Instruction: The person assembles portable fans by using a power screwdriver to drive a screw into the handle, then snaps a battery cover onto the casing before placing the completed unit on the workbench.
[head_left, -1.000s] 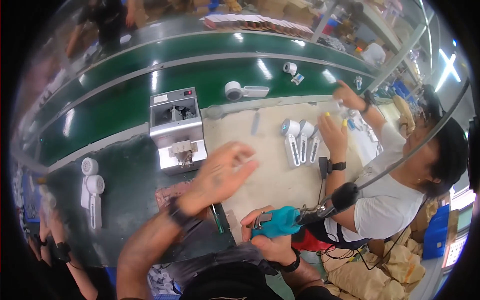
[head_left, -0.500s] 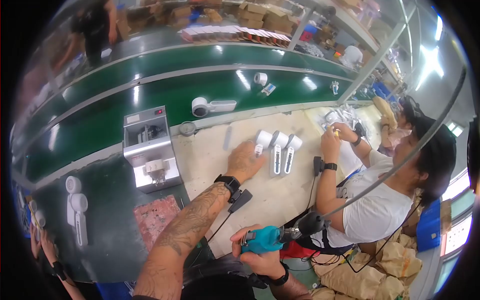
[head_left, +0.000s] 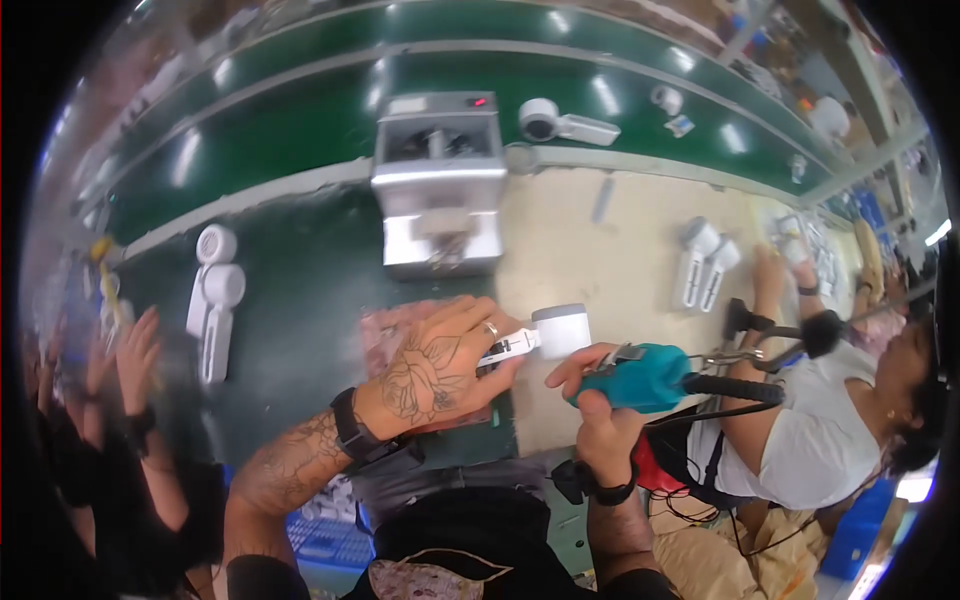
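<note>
My left hand [head_left: 440, 362] is closed round the handle of a white handheld fan [head_left: 562, 332], over a worn reddish mat [head_left: 378, 338]. The fan lies on its side, its round head with a grey band pointing right and the open slot of its handle showing between my fingers. In my right hand [head_left: 606, 420] is a teal electric screwdriver [head_left: 640, 380], hung from a metal hook and a black cable. It is beside the fan's head, and I cannot make out whether its tip touches the fan.
A silver screw feeder [head_left: 440, 185] stands beyond my left hand. Two white fans [head_left: 692, 270] lie on the beige sheet at right, and two more [head_left: 215, 300] at left. Behind runs a green conveyor [head_left: 300, 110]. Co-workers sit at both sides; a hand [head_left: 137, 360] shows at left.
My left hand has taken one fan from the row of three and brought it nearer, beside the screwdriver. The view has swung left, and the screwdriver has come up over the bench edge.
</note>
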